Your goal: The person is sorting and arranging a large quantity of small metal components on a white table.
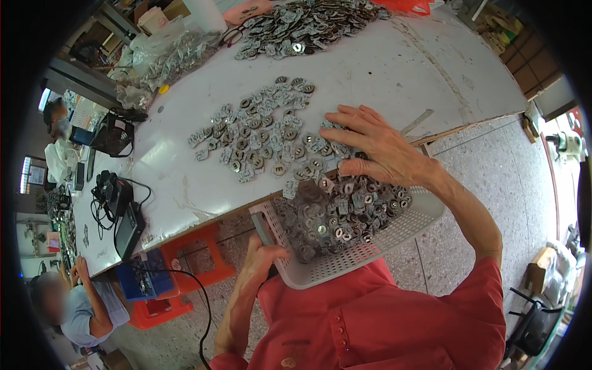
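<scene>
A pale grey perforated plastic basket (338,270) is held against the table's front edge, slightly tilted. Many small metal pieces with round dark centres (357,216) fill much of it. My left hand (264,260) grips the basket's left end, thumb over the rim. Fingers spread, my right hand (379,145) lies over more of these pieces at the table edge, just above the basket. Some pieces blur as they drop over the edge. To the left of that hand, a loose spread of the same pieces (256,129) covers the middle of the white table (185,166).
A larger heap of similar pieces (308,28) sits at the far side, near scissors (233,36) and clear plastic bags (160,58). Black devices with cables (117,203) lie at the left. Under the table stands an orange stool (206,259). Another person (92,308) works at the left.
</scene>
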Demonstrator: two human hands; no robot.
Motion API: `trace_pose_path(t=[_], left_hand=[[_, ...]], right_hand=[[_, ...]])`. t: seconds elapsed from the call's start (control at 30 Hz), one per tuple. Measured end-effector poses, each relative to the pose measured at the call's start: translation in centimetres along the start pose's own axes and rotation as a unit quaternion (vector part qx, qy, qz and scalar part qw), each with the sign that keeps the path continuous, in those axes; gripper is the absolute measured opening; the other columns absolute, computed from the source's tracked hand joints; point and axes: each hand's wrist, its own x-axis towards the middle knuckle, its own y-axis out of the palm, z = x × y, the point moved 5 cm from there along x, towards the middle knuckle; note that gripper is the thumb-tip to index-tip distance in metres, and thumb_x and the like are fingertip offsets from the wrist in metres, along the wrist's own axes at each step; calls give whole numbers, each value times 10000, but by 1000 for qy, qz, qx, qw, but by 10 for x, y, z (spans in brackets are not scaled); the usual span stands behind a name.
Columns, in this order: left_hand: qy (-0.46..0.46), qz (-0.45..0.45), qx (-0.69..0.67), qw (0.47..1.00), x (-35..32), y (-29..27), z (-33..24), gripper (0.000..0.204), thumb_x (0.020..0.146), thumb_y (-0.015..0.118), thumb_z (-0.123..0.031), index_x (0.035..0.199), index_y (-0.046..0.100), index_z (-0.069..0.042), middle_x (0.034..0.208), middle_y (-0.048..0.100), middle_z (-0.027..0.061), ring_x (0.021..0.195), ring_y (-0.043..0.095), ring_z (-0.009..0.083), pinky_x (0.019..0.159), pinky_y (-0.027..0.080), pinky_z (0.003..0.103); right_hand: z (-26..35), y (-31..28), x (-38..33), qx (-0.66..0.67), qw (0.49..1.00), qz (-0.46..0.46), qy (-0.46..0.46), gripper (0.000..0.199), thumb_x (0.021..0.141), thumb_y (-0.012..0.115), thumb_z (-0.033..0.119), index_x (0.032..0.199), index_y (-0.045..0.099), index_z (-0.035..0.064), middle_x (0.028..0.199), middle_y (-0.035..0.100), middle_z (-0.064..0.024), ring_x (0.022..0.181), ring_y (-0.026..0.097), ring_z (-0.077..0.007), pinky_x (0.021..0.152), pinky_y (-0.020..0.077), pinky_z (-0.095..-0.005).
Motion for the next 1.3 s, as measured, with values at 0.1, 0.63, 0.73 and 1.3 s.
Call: trace_pose_path(t=[0.1,0.63,0.73,1.3], left_hand=[[-10,-37,-15,999,-11,0,-10,405,555,615,-28,947,580,64,835,621,137,756,587,247,671,462,329],[-80,-26,36,996,-22,-12,-3,619,572,647,-78,1169,515,17,1029,495,107,982,492,223,815,424,313],[-85,-41,74,993,-27,-11,-11,638,562,653,-116,1169,517,29,1020,515,113,957,505,238,834,419,324],[-61,-9,63,996,-18,-7,-18,542,587,642,-150,1091,574,37,1049,553,159,983,518,268,881,397,338]], right_hand=[[16,2,-10,-3,1000,4,-12,648,849,485,576,1302,493,112,1364,423,-167,1315,321,-355,1102,208,-506],[-21,15,100,-7,995,-96,13,622,880,494,536,1312,492,88,1417,356,-210,1326,300,-361,1089,237,-476],[-28,29,101,-8,999,-31,18,644,875,483,558,1313,491,85,1423,351,-204,1342,271,-360,1103,213,-467],[82,60,154,-43,986,-18,-159,520,828,590,460,1207,573,104,1385,411,-170,1308,330,-365,1034,261,-558]])
